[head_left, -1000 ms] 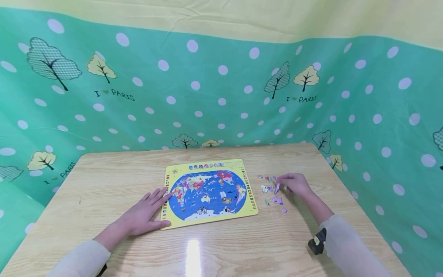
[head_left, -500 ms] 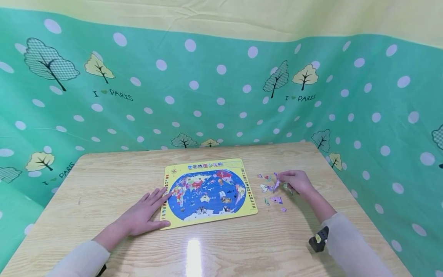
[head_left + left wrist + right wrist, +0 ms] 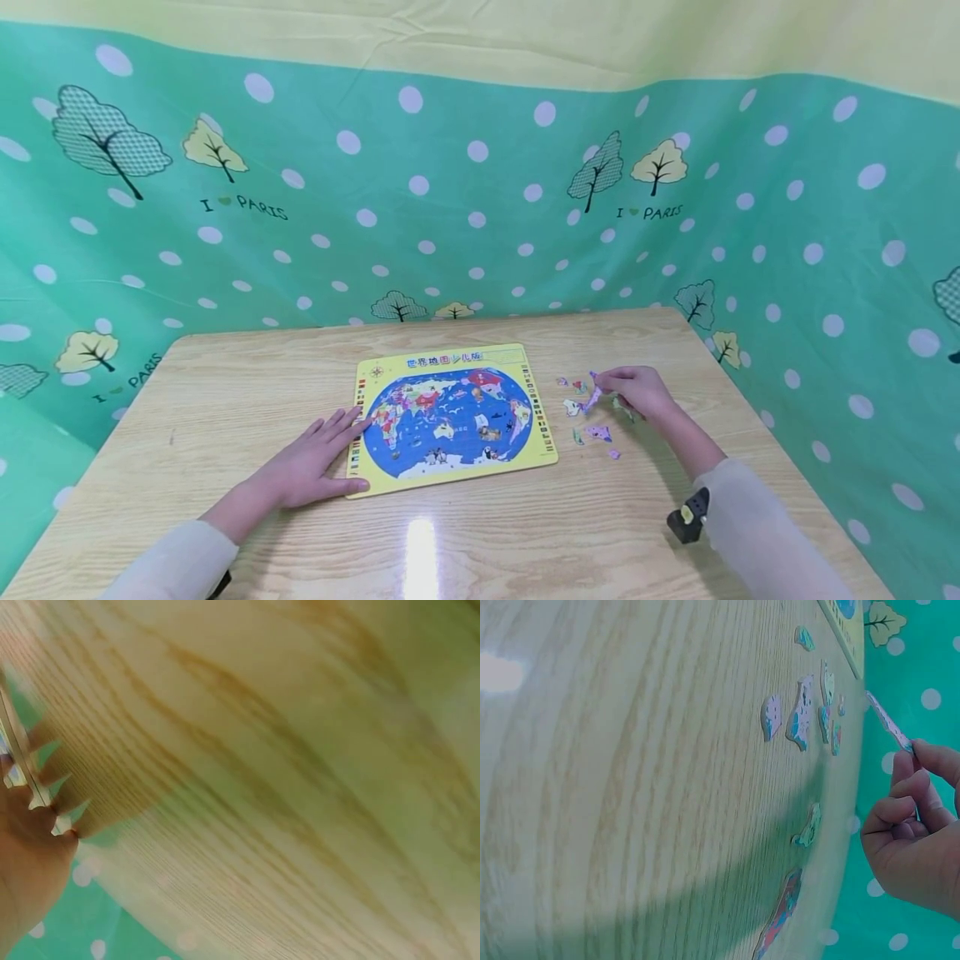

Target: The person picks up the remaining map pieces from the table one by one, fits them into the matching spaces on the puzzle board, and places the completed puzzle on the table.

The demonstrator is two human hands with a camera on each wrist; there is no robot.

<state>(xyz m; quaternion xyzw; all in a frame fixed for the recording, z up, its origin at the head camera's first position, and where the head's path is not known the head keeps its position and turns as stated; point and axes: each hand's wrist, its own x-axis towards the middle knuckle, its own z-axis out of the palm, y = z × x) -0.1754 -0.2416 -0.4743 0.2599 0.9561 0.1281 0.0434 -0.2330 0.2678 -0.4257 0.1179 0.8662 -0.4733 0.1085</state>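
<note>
A yellow-bordered world map puzzle board [image 3: 457,475] lies flat on the wooden table. My left hand [image 3: 315,462] rests spread over its left edge, thumb at the lower left corner. In the left wrist view that hand [image 3: 34,862] shows at the lower left, fingers at the board's edge. Right of the board, my right hand [image 3: 637,392] pinches a slender purple puzzle piece [image 3: 889,723] by one end between thumb and index finger, raised off the table. Below the right hand lie several loose pieces, among them a pink-purple one [image 3: 800,712] and a white one [image 3: 572,407].
A green piece [image 3: 808,826] and a red-blue piece [image 3: 781,911] lie nearer the right wrist. One small purple piece [image 3: 614,454] sits closest to the front. A green polka-dot curtain [image 3: 480,208] surrounds the table's [image 3: 247,375] back and sides.
The purple piece in my right hand has tilted, its lower end swinging left. The right hand has shifted only slightly, while the left hand stays on the board.
</note>
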